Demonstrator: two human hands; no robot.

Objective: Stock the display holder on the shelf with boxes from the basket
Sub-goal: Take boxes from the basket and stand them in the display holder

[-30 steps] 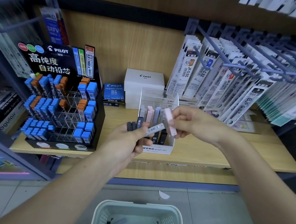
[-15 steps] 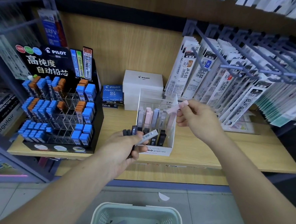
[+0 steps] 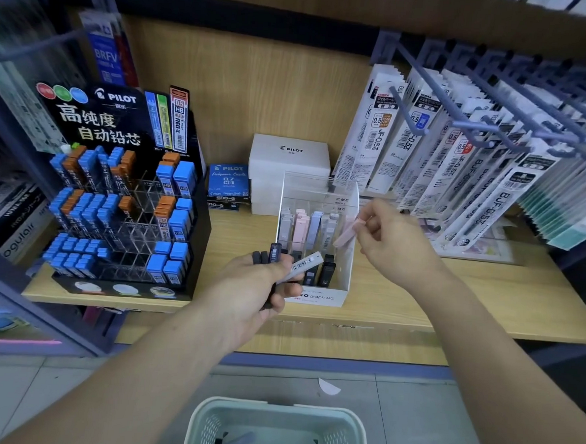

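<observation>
pink box [image 3: 347,232] lowered into holder [image 3: 318,298] | tilted, top end upper-right

Clear display holder [image 3: 321,192] on shelf [image 3: 451,300], slim boxes [image 3: 299,229] upright inside, pink box [image 3: 345,233] tilted over its right side, basket [image 3: 273,407] below

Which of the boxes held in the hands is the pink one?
The pink box pinched in the right hand, tilted at the clear holder's right edge; the left hand grips a grey barcoded box and dark ones.

Basket [image 3: 274,426] cut off below.
</observation>
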